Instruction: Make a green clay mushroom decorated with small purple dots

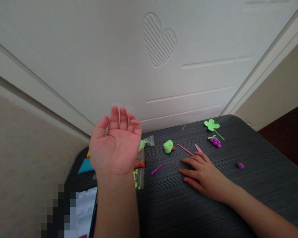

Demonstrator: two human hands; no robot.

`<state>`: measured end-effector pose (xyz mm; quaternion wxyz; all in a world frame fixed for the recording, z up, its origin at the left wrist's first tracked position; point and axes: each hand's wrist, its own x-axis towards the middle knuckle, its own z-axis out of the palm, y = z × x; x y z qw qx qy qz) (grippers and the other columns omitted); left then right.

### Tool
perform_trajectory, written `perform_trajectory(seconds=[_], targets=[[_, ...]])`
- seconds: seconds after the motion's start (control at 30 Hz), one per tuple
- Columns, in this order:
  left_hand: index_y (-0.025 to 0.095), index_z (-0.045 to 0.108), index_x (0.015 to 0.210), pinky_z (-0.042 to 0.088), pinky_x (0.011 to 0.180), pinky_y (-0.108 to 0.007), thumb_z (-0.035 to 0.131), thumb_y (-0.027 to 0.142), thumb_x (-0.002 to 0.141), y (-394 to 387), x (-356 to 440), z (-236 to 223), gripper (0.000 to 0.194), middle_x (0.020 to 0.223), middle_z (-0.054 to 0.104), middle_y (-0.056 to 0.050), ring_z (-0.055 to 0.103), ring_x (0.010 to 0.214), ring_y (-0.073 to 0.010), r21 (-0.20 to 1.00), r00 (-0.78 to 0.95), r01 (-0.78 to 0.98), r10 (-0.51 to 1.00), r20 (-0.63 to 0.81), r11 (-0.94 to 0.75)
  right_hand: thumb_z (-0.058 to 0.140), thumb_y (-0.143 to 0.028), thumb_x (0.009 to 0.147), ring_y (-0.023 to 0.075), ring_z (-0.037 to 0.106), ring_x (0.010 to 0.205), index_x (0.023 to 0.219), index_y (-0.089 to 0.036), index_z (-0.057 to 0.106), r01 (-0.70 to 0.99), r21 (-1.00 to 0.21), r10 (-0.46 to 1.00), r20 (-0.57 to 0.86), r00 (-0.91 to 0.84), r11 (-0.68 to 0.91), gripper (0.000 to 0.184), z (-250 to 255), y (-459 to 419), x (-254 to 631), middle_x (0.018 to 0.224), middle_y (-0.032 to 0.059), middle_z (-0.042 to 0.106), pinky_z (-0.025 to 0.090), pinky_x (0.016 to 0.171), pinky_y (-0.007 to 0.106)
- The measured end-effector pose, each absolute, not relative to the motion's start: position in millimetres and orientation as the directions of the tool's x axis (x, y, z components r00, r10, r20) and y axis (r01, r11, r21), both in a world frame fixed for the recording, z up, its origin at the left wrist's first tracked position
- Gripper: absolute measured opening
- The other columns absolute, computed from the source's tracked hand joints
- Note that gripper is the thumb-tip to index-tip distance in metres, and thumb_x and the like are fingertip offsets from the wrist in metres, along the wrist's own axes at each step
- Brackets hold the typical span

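My left hand (116,145) is raised, palm up, with its fingers apart and nothing seen on the palm. My right hand (200,173) lies palm down on the dark table, fingers spread. By its fingertips are a thin pink stick tool (185,149) and a pink blade-shaped tool (198,148), whose lower ends the hand hides. A purple clay tool or stick (157,169) lies between the hands. Behind it sits a green clay tree shape (168,146) with a brown stub. Farther right are a purple clay grape bunch (215,142), a green clay four-leaf clover (212,125) and a purple clay lump (240,165).
Clear bags with green (146,142), orange (139,162) and yellow (139,178) contents lie partly behind my left arm. A blue flat piece (85,166) and a lit phone (85,208) are at the left. A white door (109,59) stands behind the table (169,211).
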<state>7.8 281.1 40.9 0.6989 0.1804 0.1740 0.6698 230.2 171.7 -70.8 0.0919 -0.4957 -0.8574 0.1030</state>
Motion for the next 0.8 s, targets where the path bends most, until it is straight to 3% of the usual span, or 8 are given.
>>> perform_trajectory(seconds=[0.8], targets=[[0.018, 0.053, 0.090, 0.048, 0.068, -0.022, 0.042, 0.025, 0.077, 284.0, 1.8, 40.1, 0.018, 0.079, 0.064, -0.002, 0.060, 0.076, -0.0113, 0.493, 0.013, -0.870, 1.000, -0.020, 0.022, 0.039, -0.050, 0.081, 0.0277, 0.030, 0.123, 0.118, -0.032, 0.049, 0.822, -0.208, 0.847, 0.081, -0.526, 0.530, 0.042, -71.1, 170.4, 236.2, 0.132, 0.0072, 0.040, 0.011, 0.100, 0.057]])
